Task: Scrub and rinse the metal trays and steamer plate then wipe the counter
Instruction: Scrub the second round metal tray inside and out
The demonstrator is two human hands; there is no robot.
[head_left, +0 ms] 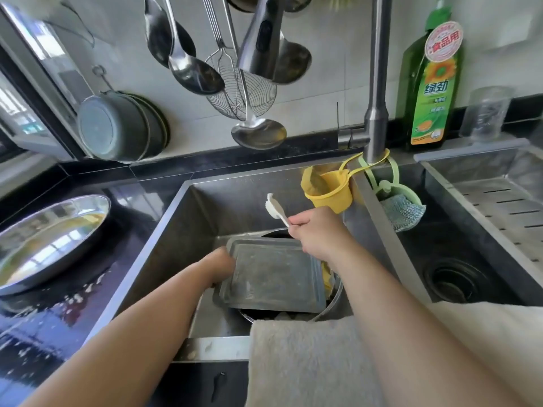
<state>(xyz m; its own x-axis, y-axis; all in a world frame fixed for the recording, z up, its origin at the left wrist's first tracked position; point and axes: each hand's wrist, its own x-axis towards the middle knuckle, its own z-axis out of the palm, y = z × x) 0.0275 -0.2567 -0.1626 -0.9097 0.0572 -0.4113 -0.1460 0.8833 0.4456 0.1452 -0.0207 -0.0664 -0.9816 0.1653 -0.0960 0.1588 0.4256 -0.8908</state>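
Observation:
A square metal tray [271,276] lies tilted in the left sink basin [188,227], resting on a round pot [335,292] below it. My left hand [221,264] grips the tray's left edge. My right hand [316,230] is above the tray's far right corner and holds a white brush [274,210] by its handle, the head pointing up and left. A round shiny metal tray [50,239] sits on the wet black counter [58,318] at the left. Something yellow [326,279] shows beside the square tray in the pot.
The faucet head [260,39] hangs over the basin, among ladles and a wire skimmer [244,89]. A yellow cup [330,192] and a scourer [401,210] hang from the faucet pipe. Green detergent bottle [433,80] stands behind. A towel [308,359] drapes over the front rim. The right basin [458,277] has a drain.

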